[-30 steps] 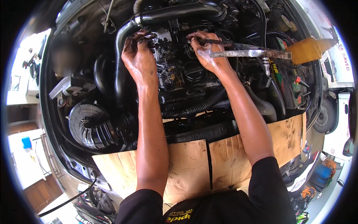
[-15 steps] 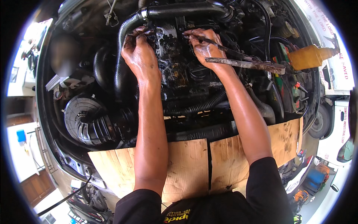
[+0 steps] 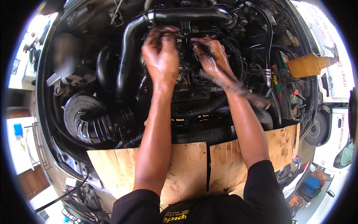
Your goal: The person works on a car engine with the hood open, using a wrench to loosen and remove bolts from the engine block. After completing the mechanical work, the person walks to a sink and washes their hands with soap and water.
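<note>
Over the oily black engine (image 3: 182,82), both of my hands are close together and dirty. My right hand (image 3: 213,59) is closed round a long, narrow, grimy metal tool that looks like tongs (image 3: 242,91); its back end sticks out past my wrist and is smeared by motion. Just left of it, my left hand (image 3: 162,52) is blurred, its blackened fingers bent together. Whatever those fingers hold, if anything, I cannot make out. A thick black pipe (image 3: 190,15) runs beyond my fingertips.
Stained cardboard (image 3: 179,168) covers the front edge of the engine bay. A round air filter housing (image 3: 84,112) sits at left, beside hoses. At right, a yellow-brown plastic bottle (image 3: 309,66) lies by the battery (image 3: 291,89). A white vehicle (image 3: 337,138) stands beyond.
My left hand has moved right, toward my right hand. My right hand has shifted slightly right and down, and the tongs-like tool has swung so its back end points lower, toward my forearm.
</note>
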Action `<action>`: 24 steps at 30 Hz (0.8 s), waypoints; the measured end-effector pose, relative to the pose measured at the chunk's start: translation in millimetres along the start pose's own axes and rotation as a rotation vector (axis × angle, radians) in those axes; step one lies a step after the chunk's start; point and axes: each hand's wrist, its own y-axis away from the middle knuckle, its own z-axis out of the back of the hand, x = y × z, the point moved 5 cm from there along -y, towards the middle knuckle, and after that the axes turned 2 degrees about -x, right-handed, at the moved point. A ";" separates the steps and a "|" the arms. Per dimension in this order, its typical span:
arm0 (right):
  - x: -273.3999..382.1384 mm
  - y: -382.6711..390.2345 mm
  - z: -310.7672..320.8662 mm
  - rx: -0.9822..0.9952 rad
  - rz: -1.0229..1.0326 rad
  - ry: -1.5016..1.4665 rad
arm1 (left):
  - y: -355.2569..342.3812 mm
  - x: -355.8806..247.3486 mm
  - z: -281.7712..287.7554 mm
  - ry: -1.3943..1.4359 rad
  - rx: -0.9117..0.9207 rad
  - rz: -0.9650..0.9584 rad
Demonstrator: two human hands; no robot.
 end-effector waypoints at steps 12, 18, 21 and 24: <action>22.6 -20.8 44.0 -0.098 -0.070 -0.074 | 53.2 -54.3 -54.0 -0.237 0.690 0.771; 57.6 -27.2 23.3 0.066 0.034 -0.370 | 59.6 -52.1 -40.3 -0.271 0.617 0.678; 84.1 -31.9 50.1 0.226 0.087 -0.162 | 55.2 -50.4 -5.8 -0.396 0.485 0.678; 68.1 -28.3 47.5 0.245 0.057 -0.194 | 62.8 -54.6 7.7 -0.360 0.336 0.755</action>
